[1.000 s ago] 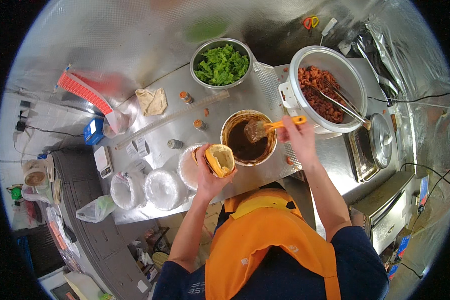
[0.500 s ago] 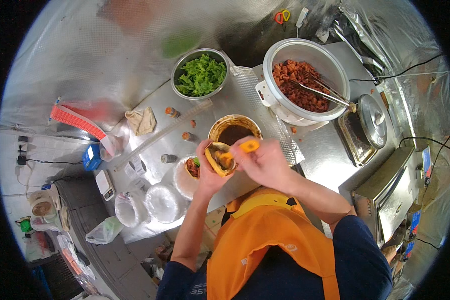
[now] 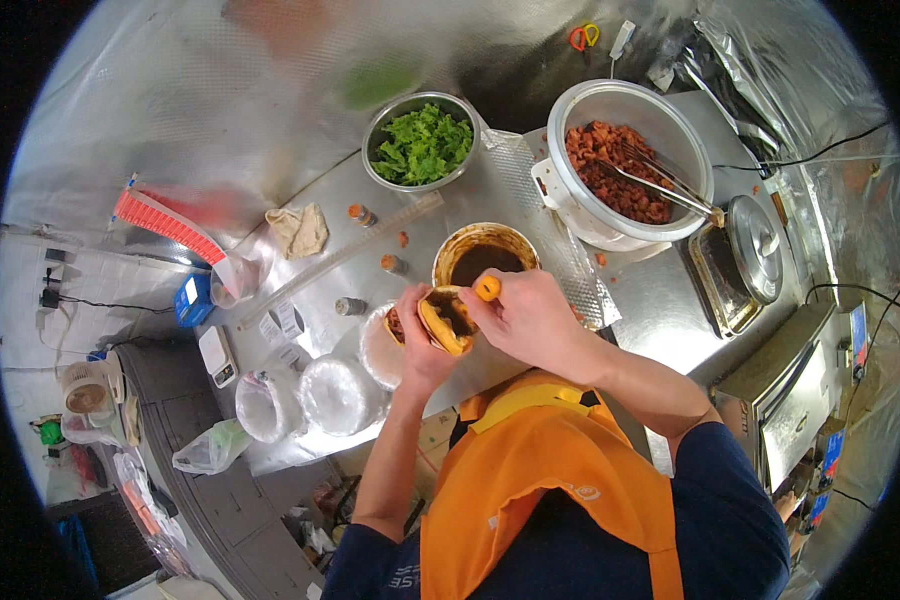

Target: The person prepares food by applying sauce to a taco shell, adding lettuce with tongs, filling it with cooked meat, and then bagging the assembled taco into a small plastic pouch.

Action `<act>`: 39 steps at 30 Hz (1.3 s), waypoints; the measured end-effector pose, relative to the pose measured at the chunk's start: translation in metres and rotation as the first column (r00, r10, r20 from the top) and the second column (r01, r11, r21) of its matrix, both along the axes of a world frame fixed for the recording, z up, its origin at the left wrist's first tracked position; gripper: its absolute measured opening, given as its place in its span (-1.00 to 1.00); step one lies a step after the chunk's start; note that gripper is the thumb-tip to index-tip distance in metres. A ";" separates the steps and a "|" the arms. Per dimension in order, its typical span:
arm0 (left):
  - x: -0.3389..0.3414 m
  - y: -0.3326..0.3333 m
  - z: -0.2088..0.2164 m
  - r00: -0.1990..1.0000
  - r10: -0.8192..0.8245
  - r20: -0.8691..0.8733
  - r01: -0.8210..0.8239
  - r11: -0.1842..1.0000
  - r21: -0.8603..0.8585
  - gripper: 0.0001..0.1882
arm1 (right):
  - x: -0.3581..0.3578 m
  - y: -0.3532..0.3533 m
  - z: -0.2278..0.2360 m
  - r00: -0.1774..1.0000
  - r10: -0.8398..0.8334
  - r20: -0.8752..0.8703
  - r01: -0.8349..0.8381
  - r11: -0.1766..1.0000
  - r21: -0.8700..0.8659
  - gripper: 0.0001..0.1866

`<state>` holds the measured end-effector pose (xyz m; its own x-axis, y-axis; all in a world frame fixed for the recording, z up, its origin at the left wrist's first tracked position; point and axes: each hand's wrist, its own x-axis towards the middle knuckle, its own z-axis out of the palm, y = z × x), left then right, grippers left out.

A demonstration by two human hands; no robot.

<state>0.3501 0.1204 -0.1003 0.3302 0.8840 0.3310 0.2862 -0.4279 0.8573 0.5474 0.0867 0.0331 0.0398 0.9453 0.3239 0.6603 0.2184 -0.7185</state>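
In my left hand (image 3: 425, 360) is a split bread pocket (image 3: 443, 330), its mouth turned up and dark sauce smeared inside. My right hand (image 3: 538, 318) grips an orange-handled brush (image 3: 487, 288); its head is down in the bread, mostly hidden. Just beyond both hands stands a round tub (image 3: 447, 262) of dark brown sauce, streaked along its inner wall. Partly behind my left hand, a meat-filled bread (image 3: 394, 324) rests by a stack of clear plastic bags (image 3: 379, 352).
Lettuce fills a steel bowl (image 3: 373, 165) at the back. A large white pot (image 3: 697, 150) holds chopped meat and tongs (image 3: 660, 183). Several shaker bottles, a cloth (image 3: 297, 231) and a scale (image 3: 217, 356) lie leftward. A lidded steel tray (image 3: 715, 285) stands at right.
The brush head has gone deeper into the bread, and its handle now points more toward me. The whole view has shifted slightly, moving the scene rightward.
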 end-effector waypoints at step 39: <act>-0.026 -0.007 0.006 0.975 0.118 0.190 -0.060 0.956 -0.286 0.22 | 0.151 0.253 -0.049 0.777 0.032 0.628 0.347 0.812 -0.470 -0.48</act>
